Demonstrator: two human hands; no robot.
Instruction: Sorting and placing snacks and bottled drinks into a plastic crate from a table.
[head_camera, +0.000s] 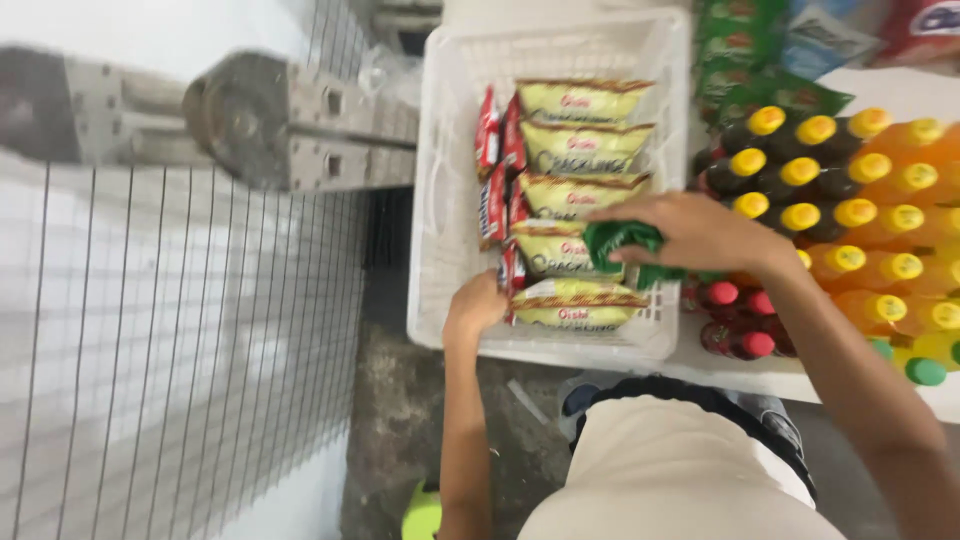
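Observation:
A white plastic basket holds a row of yellow-green snack bags with red snack packs along their left side. My left hand rests inside the basket at its near edge, touching the red packs and the nearest yellow bag. Over the basket's right side, my right hand is closed on a green snack packet, held just above the yellow bags.
To the right stand several bottles with yellow caps, dark and orange, plus red-capped ones. Green packets lie at the back right. A wire mesh panel and grey metal beam fill the left.

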